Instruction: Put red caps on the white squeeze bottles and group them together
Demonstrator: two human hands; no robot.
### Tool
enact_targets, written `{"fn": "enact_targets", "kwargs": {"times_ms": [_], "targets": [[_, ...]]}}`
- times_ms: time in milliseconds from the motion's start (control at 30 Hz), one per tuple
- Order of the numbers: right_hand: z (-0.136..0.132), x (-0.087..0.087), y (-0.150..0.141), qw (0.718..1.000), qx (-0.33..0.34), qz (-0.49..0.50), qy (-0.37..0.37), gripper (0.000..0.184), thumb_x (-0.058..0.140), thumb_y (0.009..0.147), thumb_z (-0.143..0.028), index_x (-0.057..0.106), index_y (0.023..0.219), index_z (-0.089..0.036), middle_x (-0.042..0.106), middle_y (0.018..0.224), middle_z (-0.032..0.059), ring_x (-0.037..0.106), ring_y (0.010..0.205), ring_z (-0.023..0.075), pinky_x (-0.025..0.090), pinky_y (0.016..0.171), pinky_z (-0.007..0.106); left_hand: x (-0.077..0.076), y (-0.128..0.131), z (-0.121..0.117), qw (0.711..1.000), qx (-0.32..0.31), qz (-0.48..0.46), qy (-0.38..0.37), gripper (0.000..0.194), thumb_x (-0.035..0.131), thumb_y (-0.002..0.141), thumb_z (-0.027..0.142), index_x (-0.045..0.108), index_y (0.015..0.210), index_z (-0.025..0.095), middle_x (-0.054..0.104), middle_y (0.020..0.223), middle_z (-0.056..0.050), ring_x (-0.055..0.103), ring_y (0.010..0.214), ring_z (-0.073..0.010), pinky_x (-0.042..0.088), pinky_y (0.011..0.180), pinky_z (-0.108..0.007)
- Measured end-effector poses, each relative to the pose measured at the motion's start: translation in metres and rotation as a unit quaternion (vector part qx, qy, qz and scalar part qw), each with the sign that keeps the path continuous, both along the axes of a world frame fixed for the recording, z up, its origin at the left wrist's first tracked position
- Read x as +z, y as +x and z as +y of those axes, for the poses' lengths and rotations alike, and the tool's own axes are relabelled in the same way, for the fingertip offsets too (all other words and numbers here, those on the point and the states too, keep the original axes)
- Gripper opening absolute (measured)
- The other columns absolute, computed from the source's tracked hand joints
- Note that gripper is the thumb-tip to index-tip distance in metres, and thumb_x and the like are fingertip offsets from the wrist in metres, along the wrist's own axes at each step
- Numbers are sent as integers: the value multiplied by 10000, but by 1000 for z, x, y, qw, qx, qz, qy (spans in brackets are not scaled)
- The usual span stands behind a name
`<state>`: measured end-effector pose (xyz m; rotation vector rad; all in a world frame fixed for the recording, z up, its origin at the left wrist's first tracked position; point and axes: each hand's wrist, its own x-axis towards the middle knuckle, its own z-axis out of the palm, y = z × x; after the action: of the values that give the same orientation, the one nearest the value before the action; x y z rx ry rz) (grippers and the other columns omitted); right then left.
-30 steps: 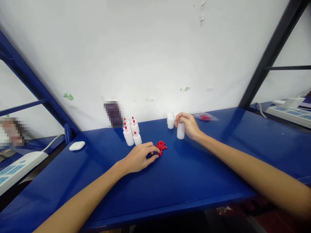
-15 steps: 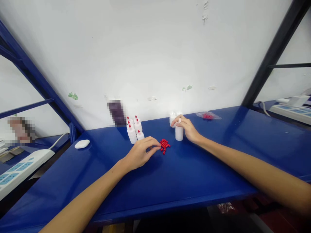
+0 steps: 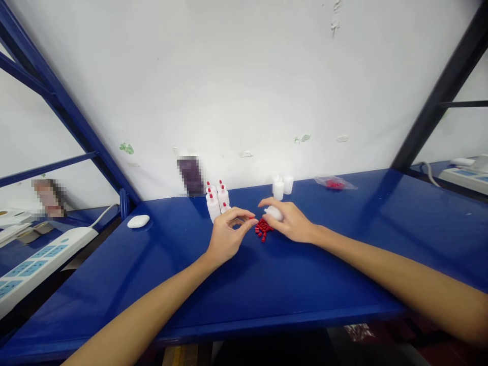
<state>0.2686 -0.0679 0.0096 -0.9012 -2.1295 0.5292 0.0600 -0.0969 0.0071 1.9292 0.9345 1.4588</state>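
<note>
Between the thumb and forefinger of my left hand (image 3: 231, 234) is a small red cap (image 3: 252, 218). My right hand (image 3: 290, 219) is closed around a white squeeze bottle (image 3: 274, 213), tilted so that its bare nozzle points left toward the cap. Cap and nozzle are apart. Below and between the hands lies a pile of red caps (image 3: 263, 229) on the blue table. Behind my left hand stand several white bottles with red tips (image 3: 213, 206), partly hidden by it. Beyond my right hand are more white bottles (image 3: 278, 189), upright near the wall.
A clear plastic bag (image 3: 335, 183) with red caps lies at the back right of the blue table (image 3: 305, 279). A white rounded case (image 3: 138, 221) sits at the left. Power strips (image 3: 46, 259) are beyond the table's left and right sides. A white wall stands behind.
My right hand has lifted the bottle, tipped it and brought it left and nearer. My left hand has raised a red cap from the pile. The camera view has shifted slightly.
</note>
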Motion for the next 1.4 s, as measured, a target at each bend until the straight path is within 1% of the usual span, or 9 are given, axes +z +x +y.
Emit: {"fn": "enact_targets", "kwargs": {"times_ms": [133,533,667,800,967,1133,1200,1300,1400], "targets": [[-9,4,-5,986,-9,-146,82,150,519,902,-339,605,946,-224,693,850,12,587,696,157,356,635,262,-2,2,-2,1000,0,15,16,139,748,796,280,721,858,159,721,820,-41,663,709,-132,561,693,-245],[-21,17,-11,965,-37,-249,76,133,533,871,-353,586,899,-234,693,812,-6,586,661,159,242,565,255,-2,1,-6,994,6,81,79,41,719,815,200,725,829,161,740,791,-39,689,680,-135,570,659,-232],[-22,20,-10,967,-33,-251,20,311,493,904,-493,619,836,-217,673,741,12,569,635,160,247,574,258,-2,1,-6,979,7,136,151,24,693,825,156,715,835,160,730,778,-39,667,667,-125,544,630,-220],[-20,18,-11,966,-63,-250,-32,505,417,916,-612,648,727,-205,649,672,24,545,600,150,239,560,260,-2,4,-6,975,-8,147,167,43,660,842,136,698,842,155,717,767,-35,654,668,-115,535,647,-214],[-18,13,-13,965,-68,-253,-10,469,471,881,-600,637,688,-206,604,598,12,514,553,145,215,533,262,-5,6,-9,973,-29,167,158,70,625,873,154,693,886,160,722,812,-45,662,700,-125,540,677,-232],[-14,11,-11,974,-43,-222,19,426,501,870,-563,604,667,-203,619,611,13,531,567,152,237,547,266,0,0,-5,957,-46,202,205,93,579,916,172,662,959,173,707,893,-57,656,818,-146,535,762,-266],[-11,12,-8,977,-41,-205,33,447,497,869,-597,600,689,-201,625,640,15,529,585,152,250,557,266,7,-11,2,945,-18,226,236,87,581,920,192,644,980,186,686,939,-63,636,884,-165,522,825,-302],[-4,13,-4,985,-73,-158,22,439,495,868,-609,609,740,-205,602,625,2,501,574,144,280,569,263,22,-36,17,917,100,267,280,101,595,916,251,638,984,191,642,1058,-92,592,999,-213,478,921,-382],[2,10,0,986,-126,-111,10,411,601,780,-613,589,732,-205,561,587,-20,454,528,127,294,559,260,32,-59,33,889,201,307,275,144,584,918,311,656,972,198,569,1201,-113,520,1127,-259,426,985,-440]]}}
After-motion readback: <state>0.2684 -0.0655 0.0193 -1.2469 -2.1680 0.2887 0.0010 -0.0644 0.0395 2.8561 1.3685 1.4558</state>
